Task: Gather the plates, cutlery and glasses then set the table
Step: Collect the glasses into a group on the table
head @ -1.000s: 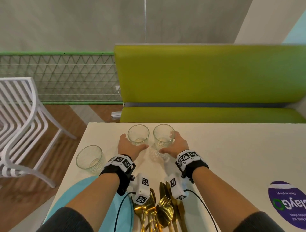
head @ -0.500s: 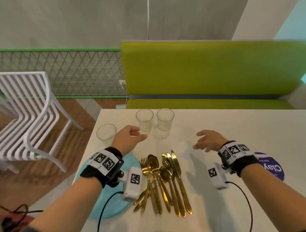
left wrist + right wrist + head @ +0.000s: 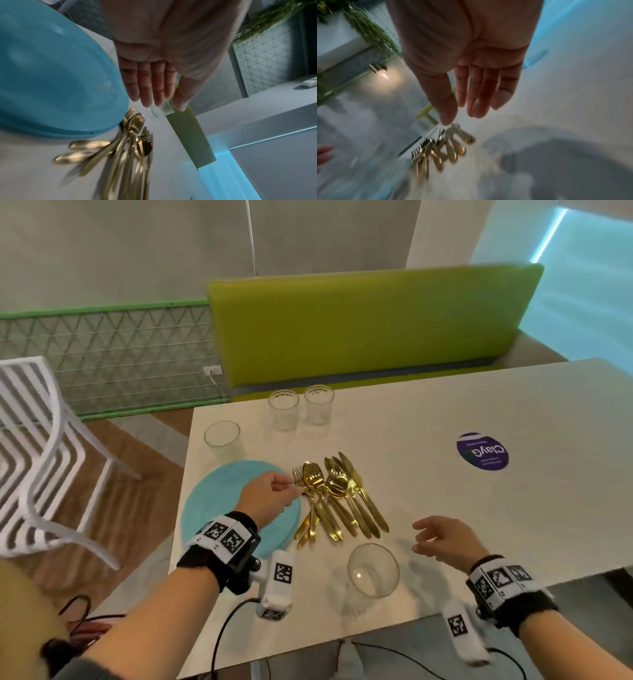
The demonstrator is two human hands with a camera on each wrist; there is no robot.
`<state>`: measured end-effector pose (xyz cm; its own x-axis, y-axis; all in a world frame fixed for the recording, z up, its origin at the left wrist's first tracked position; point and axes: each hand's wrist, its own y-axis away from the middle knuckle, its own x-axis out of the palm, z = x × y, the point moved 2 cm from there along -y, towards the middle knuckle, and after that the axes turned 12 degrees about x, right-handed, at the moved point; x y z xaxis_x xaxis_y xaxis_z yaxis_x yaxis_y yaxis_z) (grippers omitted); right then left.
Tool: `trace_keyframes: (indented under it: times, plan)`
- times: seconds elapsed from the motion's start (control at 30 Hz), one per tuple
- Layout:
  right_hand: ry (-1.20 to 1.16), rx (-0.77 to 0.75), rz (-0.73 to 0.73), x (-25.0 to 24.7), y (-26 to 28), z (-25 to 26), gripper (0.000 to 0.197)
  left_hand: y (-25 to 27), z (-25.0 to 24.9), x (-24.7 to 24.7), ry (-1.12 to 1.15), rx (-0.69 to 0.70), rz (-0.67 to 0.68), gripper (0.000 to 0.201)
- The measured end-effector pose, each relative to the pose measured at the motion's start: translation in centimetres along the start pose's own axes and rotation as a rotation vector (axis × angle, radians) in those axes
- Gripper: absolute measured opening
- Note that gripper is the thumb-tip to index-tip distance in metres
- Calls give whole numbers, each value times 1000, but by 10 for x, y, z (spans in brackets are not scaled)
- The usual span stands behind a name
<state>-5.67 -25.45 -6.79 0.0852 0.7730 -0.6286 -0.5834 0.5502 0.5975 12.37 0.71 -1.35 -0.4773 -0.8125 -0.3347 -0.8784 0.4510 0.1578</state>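
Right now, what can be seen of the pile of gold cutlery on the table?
The gold cutlery is a loose, shiny, metallic-looking bundle of forks, spoons and knives lying flat on the white table, heads towards the far side, handles fanned towards the person. It lies just right of the blue plate. The left hand reaches its left edge; whether it touches is unclear.

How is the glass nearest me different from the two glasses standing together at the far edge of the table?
The near glass stands alone by the table's front edge; the two far glasses stand side by side, close together, near the green bench. The near glass is seen from above, the far pair more from the side. All are clear, upright and empty.
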Motion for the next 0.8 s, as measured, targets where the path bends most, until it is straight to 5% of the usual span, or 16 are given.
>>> trace_keyframes:
  times: [0.2,0.47,0.8]
  plan:
    - [79,-44,17,69,48,-28,62,30,23,11,-77,24,44,10]
    - [-80,-65,-59,102,62,-11,89,41,36,11,-90,32,64,16]
    - [-107,-69,-156,104,48,8,81,21,57,-29,-69,-30,-47,19]
